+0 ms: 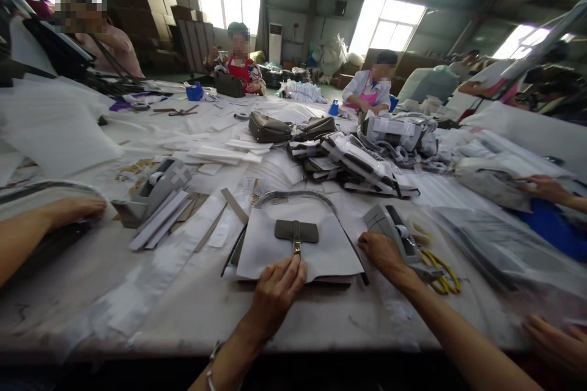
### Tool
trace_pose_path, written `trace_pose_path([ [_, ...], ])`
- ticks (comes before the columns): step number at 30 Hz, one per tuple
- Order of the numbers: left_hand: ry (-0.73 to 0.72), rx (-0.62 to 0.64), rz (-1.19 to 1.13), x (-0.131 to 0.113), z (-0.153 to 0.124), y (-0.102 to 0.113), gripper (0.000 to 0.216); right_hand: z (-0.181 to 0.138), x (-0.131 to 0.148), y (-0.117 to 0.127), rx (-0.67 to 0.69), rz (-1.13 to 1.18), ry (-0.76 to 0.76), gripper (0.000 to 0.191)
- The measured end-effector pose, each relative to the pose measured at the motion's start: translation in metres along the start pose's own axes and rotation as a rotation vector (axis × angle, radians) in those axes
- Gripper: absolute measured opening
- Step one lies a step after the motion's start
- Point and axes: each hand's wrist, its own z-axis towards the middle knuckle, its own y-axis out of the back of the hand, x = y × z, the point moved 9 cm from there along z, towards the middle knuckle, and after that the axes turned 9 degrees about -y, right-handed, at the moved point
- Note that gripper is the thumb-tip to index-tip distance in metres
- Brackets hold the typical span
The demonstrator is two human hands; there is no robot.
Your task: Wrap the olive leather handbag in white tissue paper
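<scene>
Straight ahead at twelve o'clock, the bag [284, 231] looks light and soft, probably best lifted by its top handle [316, 197]; the left hand [280, 281], at its six o'clock, pinches the buckled strap [296, 233]; whether the right hand [383, 255], at three, grips anything, I cannot tell.

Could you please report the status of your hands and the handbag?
Left hand at strap of the handbag. Right hand by its right edge. White sheet across bag's front. Tape dispenser close beside right hand.
</scene>
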Motion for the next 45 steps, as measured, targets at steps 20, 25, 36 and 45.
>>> trace_pose_path([
  [20, 0.057, -0.235, 0.044, -0.001, -0.007, 0.002, 0.034, 0.138, 0.098, 0.071, -0.061, 0.016, -0.123, 0.043],
  [25, 0.048, -0.258, 0.068, -0.002, -0.007, -0.002, 0.033, 0.149, 0.099, 0.062, -0.007, -0.069, -0.076, 0.032],
  [36, 0.053, -0.211, 0.058, -0.001, -0.006, 0.001, 0.03, 0.081, 0.084, 0.119, -0.138, -0.174, 0.154, 0.017],
  [45, 0.016, -0.054, 0.057, -0.002, -0.002, 0.0, 0.029, -0.064, 0.082, 0.15, -0.505, 0.486, 0.763, 0.032],
])
